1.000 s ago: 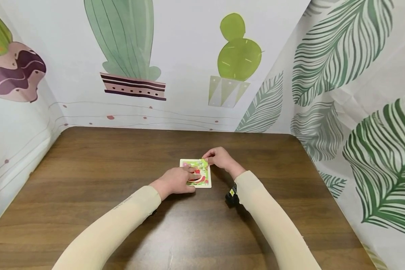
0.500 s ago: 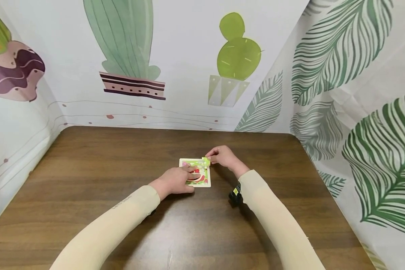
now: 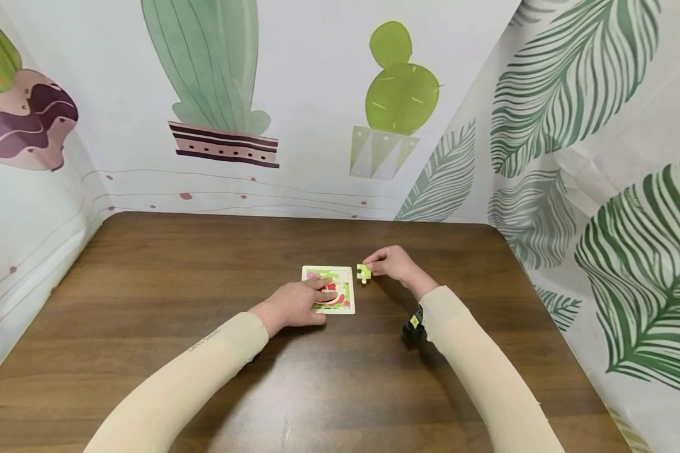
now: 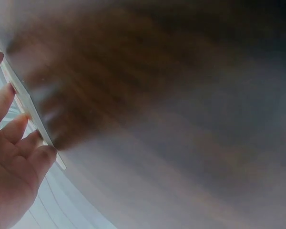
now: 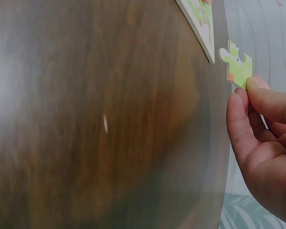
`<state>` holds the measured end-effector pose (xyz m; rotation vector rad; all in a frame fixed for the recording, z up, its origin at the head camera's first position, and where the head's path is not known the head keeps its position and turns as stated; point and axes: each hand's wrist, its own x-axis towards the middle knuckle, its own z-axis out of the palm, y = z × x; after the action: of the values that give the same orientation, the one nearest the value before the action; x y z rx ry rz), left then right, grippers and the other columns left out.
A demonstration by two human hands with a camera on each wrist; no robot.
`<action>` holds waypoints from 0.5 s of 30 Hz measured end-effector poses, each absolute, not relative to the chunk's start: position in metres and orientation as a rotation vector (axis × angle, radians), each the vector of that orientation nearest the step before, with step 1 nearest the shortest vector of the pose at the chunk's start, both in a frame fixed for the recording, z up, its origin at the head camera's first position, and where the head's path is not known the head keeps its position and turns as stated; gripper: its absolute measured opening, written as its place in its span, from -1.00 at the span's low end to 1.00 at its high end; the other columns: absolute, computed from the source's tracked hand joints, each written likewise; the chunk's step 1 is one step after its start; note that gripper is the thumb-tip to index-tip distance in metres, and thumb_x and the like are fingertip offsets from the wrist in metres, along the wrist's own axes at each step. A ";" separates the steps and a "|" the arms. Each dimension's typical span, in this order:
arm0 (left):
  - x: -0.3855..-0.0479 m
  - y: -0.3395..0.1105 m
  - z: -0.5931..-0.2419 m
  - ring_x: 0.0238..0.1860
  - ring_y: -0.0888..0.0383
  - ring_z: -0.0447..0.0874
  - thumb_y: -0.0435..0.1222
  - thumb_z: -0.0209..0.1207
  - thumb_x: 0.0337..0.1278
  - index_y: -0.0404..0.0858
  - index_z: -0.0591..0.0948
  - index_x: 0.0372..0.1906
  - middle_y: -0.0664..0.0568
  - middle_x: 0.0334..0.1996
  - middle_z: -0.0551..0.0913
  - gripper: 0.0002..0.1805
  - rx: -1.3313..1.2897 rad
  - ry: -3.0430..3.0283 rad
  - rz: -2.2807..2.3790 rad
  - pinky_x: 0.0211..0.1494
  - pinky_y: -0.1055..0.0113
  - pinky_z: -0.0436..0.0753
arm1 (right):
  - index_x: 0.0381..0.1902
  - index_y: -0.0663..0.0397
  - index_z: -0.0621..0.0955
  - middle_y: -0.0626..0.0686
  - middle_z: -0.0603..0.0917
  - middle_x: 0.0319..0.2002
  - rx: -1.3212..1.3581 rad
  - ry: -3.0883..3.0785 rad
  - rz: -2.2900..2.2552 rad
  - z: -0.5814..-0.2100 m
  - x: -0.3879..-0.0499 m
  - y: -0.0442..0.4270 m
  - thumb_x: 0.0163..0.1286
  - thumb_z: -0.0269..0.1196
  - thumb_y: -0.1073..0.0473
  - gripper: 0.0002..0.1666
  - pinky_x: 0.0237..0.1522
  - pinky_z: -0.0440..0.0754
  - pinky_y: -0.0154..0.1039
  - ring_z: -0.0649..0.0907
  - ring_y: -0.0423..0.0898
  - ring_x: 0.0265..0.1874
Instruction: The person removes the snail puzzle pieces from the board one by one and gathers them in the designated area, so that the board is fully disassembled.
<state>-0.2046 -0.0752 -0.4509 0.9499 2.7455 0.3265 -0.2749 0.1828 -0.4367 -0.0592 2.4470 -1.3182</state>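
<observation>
Puzzle piece (image 3: pixel 364 272) light green; table (image 3: pixel 340 390) brown, wood-grained.

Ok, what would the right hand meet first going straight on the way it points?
Beyond the puzzle piece it pinches, the right hand would likely meet the far right corner of the puzzle board; its height is unclear, so it might pass above.

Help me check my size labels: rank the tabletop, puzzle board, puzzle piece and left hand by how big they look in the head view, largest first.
1. Tabletop
2. Left hand and puzzle board: too alike to rank, as the hand partly covers the board
3. Puzzle piece
</observation>
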 end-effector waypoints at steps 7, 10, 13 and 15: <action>-0.204 -0.074 -0.450 0.56 -0.05 0.36 -0.05 0.24 0.12 0.06 0.56 0.39 0.01 0.55 0.37 -0.35 0.933 2.742 0.312 0.32 0.04 0.61 | 0.04 0.46 0.69 0.37 0.70 0.10 -0.051 2.457 -1.320 -0.436 -0.276 0.200 0.45 0.21 0.37 -0.70 0.05 0.77 -0.18 0.72 -0.21 -0.28; -0.204 -0.074 -0.450 0.57 -0.02 0.35 -0.03 0.24 0.12 0.08 0.56 0.39 0.02 0.56 0.37 -0.36 0.919 2.743 0.303 0.28 0.04 0.63 | 0.05 0.48 0.68 0.37 0.70 0.10 -0.053 2.464 -1.310 -0.435 -0.277 0.207 0.44 0.21 0.37 -0.68 0.07 0.76 -0.15 0.72 -0.22 -0.28; -0.204 -0.073 -0.451 0.59 -0.01 0.31 -0.02 0.24 0.12 0.10 0.56 0.39 0.03 0.56 0.37 -0.35 0.904 2.742 0.288 0.23 0.02 0.66 | 0.07 0.49 0.67 0.37 0.69 0.10 -0.034 2.458 -1.307 -0.436 -0.279 0.215 0.44 0.22 0.37 -0.67 0.07 0.76 -0.18 0.70 -0.25 -0.30; -0.204 -0.074 -0.451 0.60 -0.01 0.28 -0.02 0.24 0.12 0.10 0.56 0.39 0.03 0.56 0.37 -0.35 0.897 2.744 0.290 0.21 0.01 0.67 | 0.08 0.50 0.66 0.36 0.70 0.09 -0.021 2.448 -1.313 -0.436 -0.280 0.222 0.44 0.22 0.37 -0.67 0.04 0.76 -0.22 0.69 -0.28 -0.31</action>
<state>-0.2044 -0.0735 -0.4507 0.8971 2.7444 0.2901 -0.2803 0.2220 -0.4363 -0.0212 2.4482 -1.3126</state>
